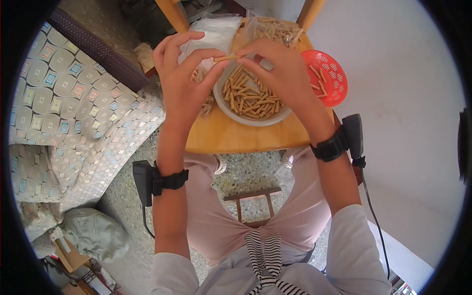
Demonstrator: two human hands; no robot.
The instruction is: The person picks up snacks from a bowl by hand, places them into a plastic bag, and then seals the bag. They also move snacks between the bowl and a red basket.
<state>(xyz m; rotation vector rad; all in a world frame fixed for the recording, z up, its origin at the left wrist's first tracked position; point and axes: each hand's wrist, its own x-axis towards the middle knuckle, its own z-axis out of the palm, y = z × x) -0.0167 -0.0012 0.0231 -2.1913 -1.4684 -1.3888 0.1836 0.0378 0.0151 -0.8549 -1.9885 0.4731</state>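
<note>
A single tan stick (pixel 227 58) was held between the two hands above a white bowl (pixel 248 119), which was filled with similar sticks and stood on the small wooden table (pixel 231 137). The stick's left end was pinched by the left hand (pixel 183 78), with the other fingers spread. Its right end was gripped by the right hand (pixel 279 69). A red basket (pixel 337 86) holding a few pieces was set just right of the bowl, and plastic bags (pixel 216 32) were laid at the far edge.
</note>
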